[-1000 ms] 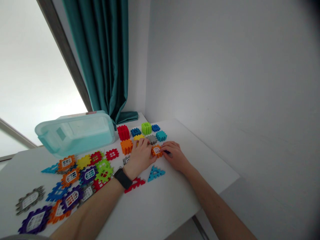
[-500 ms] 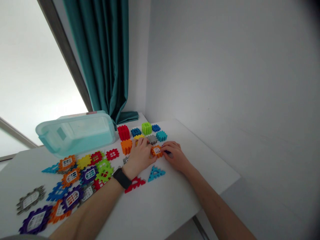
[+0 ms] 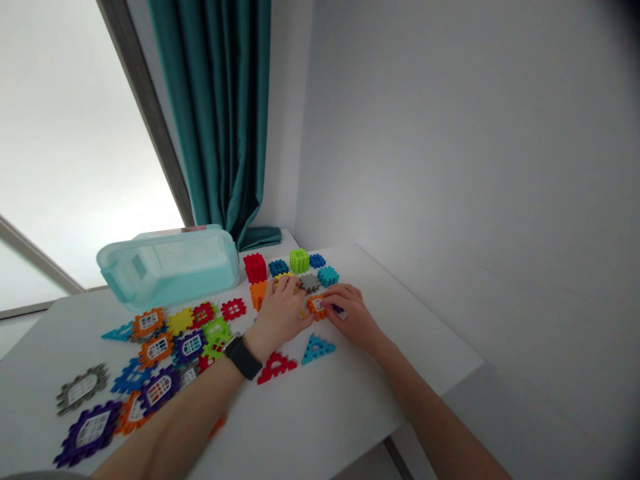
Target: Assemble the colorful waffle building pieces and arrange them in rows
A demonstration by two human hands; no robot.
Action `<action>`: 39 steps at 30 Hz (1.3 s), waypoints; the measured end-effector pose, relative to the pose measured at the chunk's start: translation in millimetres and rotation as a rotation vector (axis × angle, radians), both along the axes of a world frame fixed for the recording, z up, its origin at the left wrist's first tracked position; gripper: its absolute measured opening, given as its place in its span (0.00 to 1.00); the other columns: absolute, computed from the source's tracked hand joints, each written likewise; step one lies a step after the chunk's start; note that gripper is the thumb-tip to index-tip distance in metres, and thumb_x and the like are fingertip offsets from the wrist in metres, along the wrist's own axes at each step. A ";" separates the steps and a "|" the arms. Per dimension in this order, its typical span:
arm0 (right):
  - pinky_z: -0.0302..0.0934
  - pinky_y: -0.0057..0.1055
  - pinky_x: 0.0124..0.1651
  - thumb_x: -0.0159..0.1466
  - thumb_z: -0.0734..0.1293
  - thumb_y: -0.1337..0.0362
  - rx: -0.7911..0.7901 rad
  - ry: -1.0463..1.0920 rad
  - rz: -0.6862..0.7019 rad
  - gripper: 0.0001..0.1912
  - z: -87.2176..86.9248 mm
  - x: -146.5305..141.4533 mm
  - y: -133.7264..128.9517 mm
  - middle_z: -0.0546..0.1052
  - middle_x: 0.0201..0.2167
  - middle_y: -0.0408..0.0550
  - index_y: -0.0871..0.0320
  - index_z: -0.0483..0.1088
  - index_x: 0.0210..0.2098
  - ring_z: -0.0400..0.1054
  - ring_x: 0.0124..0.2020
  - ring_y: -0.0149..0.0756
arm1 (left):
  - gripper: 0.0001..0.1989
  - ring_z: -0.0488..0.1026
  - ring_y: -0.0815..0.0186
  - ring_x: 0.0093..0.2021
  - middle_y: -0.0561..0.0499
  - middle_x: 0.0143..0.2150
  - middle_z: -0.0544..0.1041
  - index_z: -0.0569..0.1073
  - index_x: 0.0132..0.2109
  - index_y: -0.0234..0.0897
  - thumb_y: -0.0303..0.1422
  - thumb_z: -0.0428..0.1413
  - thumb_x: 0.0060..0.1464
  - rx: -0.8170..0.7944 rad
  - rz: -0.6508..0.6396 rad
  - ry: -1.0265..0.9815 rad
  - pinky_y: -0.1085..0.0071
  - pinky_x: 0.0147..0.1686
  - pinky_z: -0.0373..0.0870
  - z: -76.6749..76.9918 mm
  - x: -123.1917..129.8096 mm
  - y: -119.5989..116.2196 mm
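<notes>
One white counter [image 3: 300, 427] is bearing one tub [image 3: 197, 285] and one red triangle [image 3: 271, 374]; the right hand [image 3: 353, 317] is pinching one orange window piece [image 3: 315, 308] beside the left hand [image 3: 281, 315], which is partly hiding one yellow block [image 3: 285, 274], its grip unclear.

Extends the left forearm [image 3: 195, 413] from seven o'clock, right forearm [image 3: 429, 413] from five. Arches the left hand [image 3: 281, 313] palm-down — with fingers [image 3: 284, 285] bent toward one, thumb toward three. Curls the right hand [image 3: 353, 317] toward ten, thumb close beneath the forefinger.

orange window piece [image 3: 315, 305] between hands [image 3: 350, 313] partly hidden; curtain [image 3: 215, 113] cut off at top
</notes>
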State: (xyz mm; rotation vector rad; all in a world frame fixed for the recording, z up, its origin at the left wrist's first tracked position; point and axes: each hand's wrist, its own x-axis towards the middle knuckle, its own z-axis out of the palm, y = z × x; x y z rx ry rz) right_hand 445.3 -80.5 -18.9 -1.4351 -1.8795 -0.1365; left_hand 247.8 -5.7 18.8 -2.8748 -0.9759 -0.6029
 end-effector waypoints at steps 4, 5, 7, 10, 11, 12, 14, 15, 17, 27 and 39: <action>0.60 0.49 0.57 0.64 0.66 0.69 -0.005 -0.026 0.047 0.09 7.0 -14.3 1.6 0.79 0.45 0.49 0.51 0.77 0.39 0.70 0.50 0.45 | 0.16 0.63 0.49 0.58 0.42 0.55 0.72 0.77 0.47 0.39 0.44 0.58 0.58 0.024 0.006 0.011 0.51 0.58 0.59 9.3 -14.9 0.5; 0.60 0.49 0.56 0.64 0.66 0.69 -0.004 -0.029 0.056 0.08 8.5 -18.0 2.4 0.79 0.44 0.50 0.51 0.76 0.39 0.71 0.50 0.45 | 0.16 0.63 0.49 0.58 0.42 0.55 0.72 0.77 0.47 0.39 0.44 0.57 0.59 0.027 0.006 0.013 0.51 0.57 0.60 11.3 -19.4 0.6; 0.62 0.47 0.54 0.64 0.66 0.69 0.002 -0.031 0.069 0.08 11.3 -25.5 4.4 0.79 0.44 0.50 0.52 0.76 0.39 0.71 0.49 0.45 | 0.15 0.63 0.49 0.58 0.42 0.54 0.72 0.76 0.48 0.39 0.43 0.57 0.60 0.028 0.011 0.014 0.52 0.57 0.60 14.8 -28.8 0.9; 0.63 0.45 0.51 0.64 0.66 0.69 0.009 -0.037 0.095 0.08 15.9 -37.5 8.4 0.79 0.44 0.50 0.52 0.76 0.38 0.72 0.48 0.45 | 0.14 0.63 0.49 0.59 0.42 0.55 0.72 0.76 0.47 0.39 0.42 0.56 0.60 0.021 0.030 0.018 0.51 0.58 0.59 19.5 -43.7 0.7; 0.63 0.45 0.51 0.64 0.66 0.69 0.013 -0.040 0.104 0.08 17.5 -41.8 10.0 0.79 0.44 0.50 0.52 0.76 0.38 0.72 0.48 0.45 | 0.14 0.63 0.49 0.59 0.42 0.55 0.72 0.76 0.47 0.39 0.42 0.56 0.60 0.018 0.036 0.021 0.51 0.58 0.59 21.1 -48.8 0.6; 0.63 0.45 0.52 0.64 0.65 0.70 0.017 -0.042 0.114 0.08 19.1 -46.4 11.7 0.79 0.43 0.50 0.52 0.76 0.38 0.71 0.48 0.45 | 0.13 0.63 0.49 0.59 0.42 0.56 0.71 0.76 0.47 0.39 0.41 0.56 0.60 0.017 0.041 0.025 0.51 0.58 0.59 22.8 -54.0 0.4; 0.62 0.46 0.52 0.64 0.65 0.70 0.019 -0.041 0.139 0.09 22.3 -56.2 15.2 0.79 0.43 0.50 0.52 0.76 0.39 0.71 0.48 0.45 | 0.12 0.63 0.49 0.59 0.42 0.56 0.72 0.76 0.46 0.39 0.40 0.56 0.60 0.024 0.059 0.033 0.51 0.58 0.59 26.2 -65.2 0.2; 0.62 0.46 0.53 0.64 0.65 0.70 0.016 -0.039 0.153 0.10 24.0 -61.4 17.1 0.79 0.43 0.49 0.51 0.76 0.39 0.71 0.48 0.45 | 0.12 0.63 0.49 0.59 0.42 0.55 0.72 0.76 0.46 0.39 0.40 0.56 0.60 0.031 0.071 0.038 0.52 0.58 0.59 27.9 -71.2 0.1; 0.61 0.46 0.54 0.64 0.65 0.70 0.009 -0.037 0.182 0.10 27.8 -72.2 21.1 0.79 0.43 0.49 0.51 0.75 0.39 0.71 0.48 0.44 | 0.12 0.64 0.50 0.58 0.42 0.54 0.73 0.76 0.47 0.39 0.39 0.56 0.61 0.042 0.098 0.046 0.52 0.57 0.60 31.0 -84.3 -0.2; 0.61 0.46 0.55 0.66 0.63 0.70 -0.002 -0.055 0.322 0.10 44.2 -133.1 40.5 0.78 0.44 0.49 0.52 0.74 0.41 0.70 0.48 0.44 | 0.10 0.68 0.52 0.53 0.43 0.50 0.74 0.77 0.45 0.39 0.37 0.54 0.62 0.017 0.186 0.081 0.54 0.51 0.64 38.9 -164.0 -3.7; 0.61 0.44 0.56 0.67 0.65 0.70 -0.186 -0.169 0.458 0.08 45.5 -208.0 45.4 0.77 0.46 0.50 0.56 0.74 0.44 0.69 0.50 0.43 | 0.10 0.72 0.58 0.49 0.45 0.47 0.76 0.76 0.47 0.39 0.32 0.52 0.64 -0.118 -0.011 -0.027 0.61 0.51 0.69 -6.3 -258.9 3.4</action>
